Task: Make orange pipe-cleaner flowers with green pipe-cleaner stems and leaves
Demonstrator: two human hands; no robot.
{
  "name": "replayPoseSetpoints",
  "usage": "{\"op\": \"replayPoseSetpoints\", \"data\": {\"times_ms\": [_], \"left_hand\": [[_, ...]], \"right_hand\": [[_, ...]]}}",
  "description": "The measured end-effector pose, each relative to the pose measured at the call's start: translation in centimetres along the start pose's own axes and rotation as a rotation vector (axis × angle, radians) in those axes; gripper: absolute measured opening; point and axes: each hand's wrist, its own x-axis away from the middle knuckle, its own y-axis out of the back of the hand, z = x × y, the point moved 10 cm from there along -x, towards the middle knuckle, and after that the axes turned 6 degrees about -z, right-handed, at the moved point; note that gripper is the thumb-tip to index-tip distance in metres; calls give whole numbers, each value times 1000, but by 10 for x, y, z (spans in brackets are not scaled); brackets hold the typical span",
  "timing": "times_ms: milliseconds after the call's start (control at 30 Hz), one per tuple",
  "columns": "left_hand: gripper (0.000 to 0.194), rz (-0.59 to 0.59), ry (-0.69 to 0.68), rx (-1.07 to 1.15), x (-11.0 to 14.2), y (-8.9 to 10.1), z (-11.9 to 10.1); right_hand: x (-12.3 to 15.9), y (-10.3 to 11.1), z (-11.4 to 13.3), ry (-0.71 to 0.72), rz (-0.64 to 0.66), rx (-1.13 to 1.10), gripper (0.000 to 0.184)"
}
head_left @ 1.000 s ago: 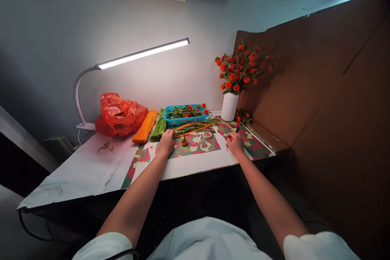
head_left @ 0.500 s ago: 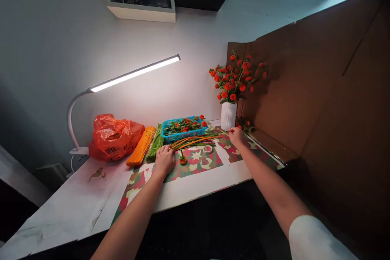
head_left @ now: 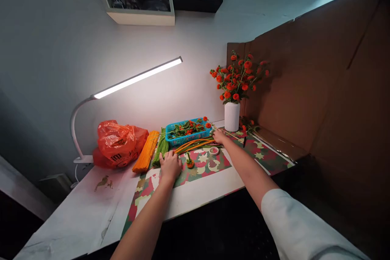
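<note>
My left hand [head_left: 170,165] lies on the patterned mat with its fingers spread, at the left ends of loose orange and green chenille stems [head_left: 198,144]. Just right of it is a small orange flower head with a short green stalk [head_left: 190,162]. My right hand [head_left: 219,136] is at the right ends of the stems, beside the basket corner. Its fingers look drawn together, but what is between them is too small to tell. A roll of tape [head_left: 213,151] lies below that hand. Thin pale sticks [head_left: 236,136] reach from near it toward a small black object [head_left: 244,142].
A blue basket [head_left: 187,140] holds orange flowers and leaves. Left of it are green stems [head_left: 162,146], orange stems [head_left: 146,152] and a red plastic bag [head_left: 120,144]. A white vase [head_left: 232,117] of orange flowers stands at back right, by a cardboard wall [head_left: 283,89]. A lamp [head_left: 138,78] arches above.
My right hand has moved left, from in front of the vase to the right ends of the stems. My left hand stays by the stems. The whole view has shifted slightly.
</note>
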Motion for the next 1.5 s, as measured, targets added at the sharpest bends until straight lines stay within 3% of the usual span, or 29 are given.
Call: {"op": "replayPoseSetpoints", "data": {"times_ms": [167, 367, 467, 533, 633, 733, 800, 900, 1033, 1167, 1333, 1400, 1500], "left_hand": [[23, -42, 20, -13, 2, 0, 5], [19, -70, 49, 33, 1, 7, 7], [15, -96, 78, 93, 0, 14, 7], [22, -121, 96, 137, 1, 21, 7], [29, -189, 150, 197, 7, 37, 11], [26, -265, 197, 233, 20, 56, 14], [21, -276, 129, 270, 27, 65, 4], [26, -226, -82, 332, 33, 69, -26], [13, -186, -246, 389, 36, 68, -50], [19, -214, -268, 446, 34, 66, -48], [23, -271, -218, 478, 30, 64, -33], [22, -288, -189, 479, 28, 63, -28], [23, -316, -121, 475, 25, 63, -21]], "right_hand": [[-1, 19, 5, -42, -66, -209, 29], [-1, 77, -17, -168, -171, -492, 32], [14, 100, -21, -190, -163, -635, 32], [32, 106, -17, -189, -139, -730, 31], [65, 93, 3, -169, -75, -875, 34], [98, 57, 36, -151, 46, -1001, 34], [117, 29, 61, -138, 148, -1058, 31], [136, -4, 94, -111, 278, -1112, 29], [146, -23, 110, -106, 345, -1125, 31], [145, -19, 96, -128, 349, -1076, 32], [131, 6, 62, -116, 389, -939, 30], [111, 25, 45, -107, 328, -890, 30], [68, 67, 17, -102, 90, -824, 25]]}}
